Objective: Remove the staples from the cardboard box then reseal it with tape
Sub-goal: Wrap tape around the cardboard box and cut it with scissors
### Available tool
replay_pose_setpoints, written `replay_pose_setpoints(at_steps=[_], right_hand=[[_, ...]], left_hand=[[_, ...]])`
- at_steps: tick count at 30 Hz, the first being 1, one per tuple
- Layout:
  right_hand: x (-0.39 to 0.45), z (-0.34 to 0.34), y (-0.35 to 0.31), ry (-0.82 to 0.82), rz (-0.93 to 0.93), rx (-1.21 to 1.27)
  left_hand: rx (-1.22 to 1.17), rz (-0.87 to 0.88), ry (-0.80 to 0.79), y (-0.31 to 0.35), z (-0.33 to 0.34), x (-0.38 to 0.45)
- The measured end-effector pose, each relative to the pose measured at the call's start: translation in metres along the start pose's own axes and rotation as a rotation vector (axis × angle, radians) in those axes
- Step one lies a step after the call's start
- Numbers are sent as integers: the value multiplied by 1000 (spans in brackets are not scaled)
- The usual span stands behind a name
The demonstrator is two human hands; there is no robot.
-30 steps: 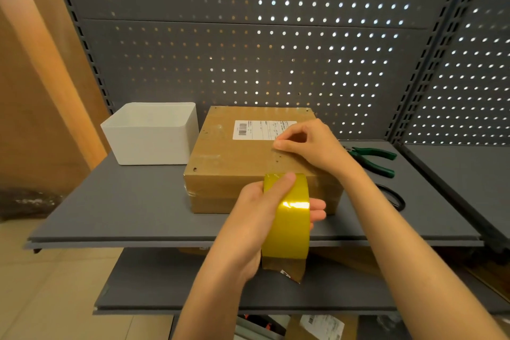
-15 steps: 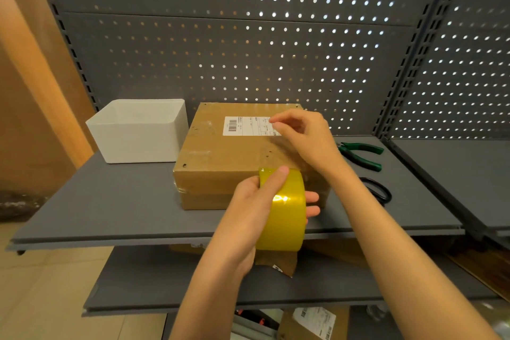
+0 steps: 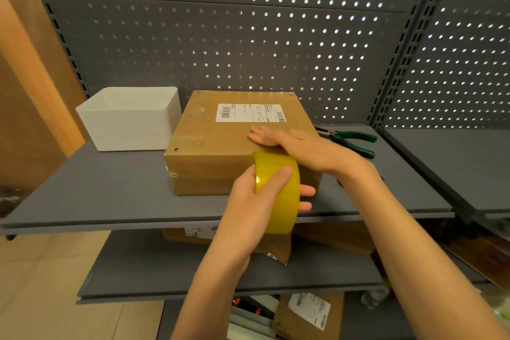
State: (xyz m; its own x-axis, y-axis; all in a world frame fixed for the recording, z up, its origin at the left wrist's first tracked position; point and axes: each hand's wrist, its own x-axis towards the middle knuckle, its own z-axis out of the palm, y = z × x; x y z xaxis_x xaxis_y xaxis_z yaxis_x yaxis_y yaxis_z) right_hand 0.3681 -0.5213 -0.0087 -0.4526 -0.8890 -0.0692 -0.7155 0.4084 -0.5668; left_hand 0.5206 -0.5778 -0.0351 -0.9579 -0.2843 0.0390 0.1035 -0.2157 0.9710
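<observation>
A brown cardboard box with a white shipping label lies on the grey shelf, flaps down. My left hand grips a yellowish roll of tape in front of the box's near face, thumb over the roll's outer face. My right hand lies flat with straight fingers on the box's top near its front edge, just above the roll. A scrap of brown tape hangs below the roll.
A white open bin stands left of the box. Green-handled pliers lie on the shelf to the right. A perforated grey back panel rises behind. A lower shelf and more cartons sit underneath.
My right hand went from pinching above the box's top to lying flat on it. The tape roll stayed in my left hand at the box's front.
</observation>
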Motion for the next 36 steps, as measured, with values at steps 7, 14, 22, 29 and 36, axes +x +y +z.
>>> replay_pose_setpoints(at_steps=[7,14,22,29,36], right_hand=[[5,1,-1,-35,33,-49],[10,11,-6,4,34,-391],[11,14,-5,43,22,-435],[12,15,-6,39,7,-461],[9,15,-8,57,9,-486]], left_hand=[[21,-32,7,-4,-2,-2],[-2,-76,33,-11,-4,-8],[-5,18,73,-22,-4,-17],[39,2,114,-21,-1,-15],[13,-31,183,-18,6,-15]])
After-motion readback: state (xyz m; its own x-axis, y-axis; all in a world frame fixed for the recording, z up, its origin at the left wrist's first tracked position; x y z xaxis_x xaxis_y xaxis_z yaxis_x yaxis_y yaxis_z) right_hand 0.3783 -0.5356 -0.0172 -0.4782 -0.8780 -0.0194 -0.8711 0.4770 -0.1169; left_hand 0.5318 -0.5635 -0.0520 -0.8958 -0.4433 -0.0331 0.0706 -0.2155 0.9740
